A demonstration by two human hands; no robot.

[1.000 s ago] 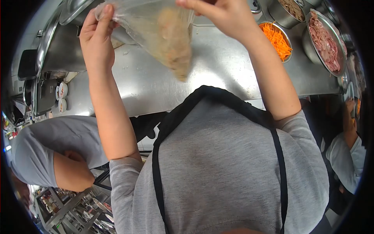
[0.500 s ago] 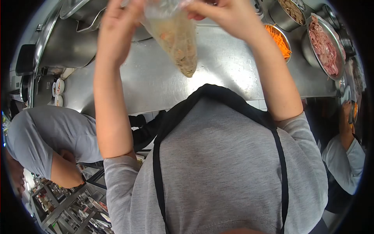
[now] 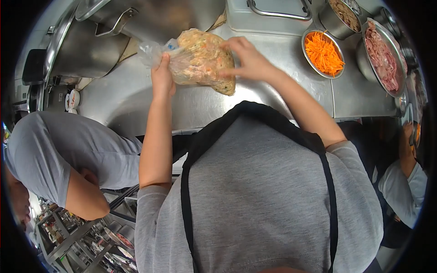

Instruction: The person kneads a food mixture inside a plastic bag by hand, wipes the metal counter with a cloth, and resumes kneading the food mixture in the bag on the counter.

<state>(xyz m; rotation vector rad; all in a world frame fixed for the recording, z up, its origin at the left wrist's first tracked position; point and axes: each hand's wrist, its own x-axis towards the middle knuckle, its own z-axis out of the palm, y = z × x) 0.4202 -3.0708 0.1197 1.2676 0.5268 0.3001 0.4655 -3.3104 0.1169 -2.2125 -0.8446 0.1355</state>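
From the head view, a clear plastic bag (image 3: 205, 61), packed with a pale, chunky mixture flecked with orange, was held over the steel worktop (image 3: 134, 100), in front of the person's chest. Its long axis ran across the body: the gathered, crumpled neck pointed left, and the full, rounded end pointed right, with its lowest corner sagging toward the person. (Whether its underside touched the metal, I couldn't tell.)

The left hand (image 3: 162, 78) was closed around the bag just below the neck, thumb on top, pinching the plastic near a small blue mark. The right hand (image 3: 249, 61) was spread wide at the full end, thumb and fingers apart in a loose C; I couldn't make out how firmly, if at all, the tips pressed.

Beyond the bag stood a large steel pot (image 3: 164, 20), with a translucent tub (image 3: 243, 20) to its right. Farther right, well apart from the bag, were a steel bowl (image 3: 307, 58) of shredded carrot (image 3: 324, 53) and a larger, tilted bowl (image 3: 365, 63) of raw sliced meat (image 3: 381, 57). On the left, near the worktop's edge, was a co-worker's grey sleeve (image 3: 41, 170).
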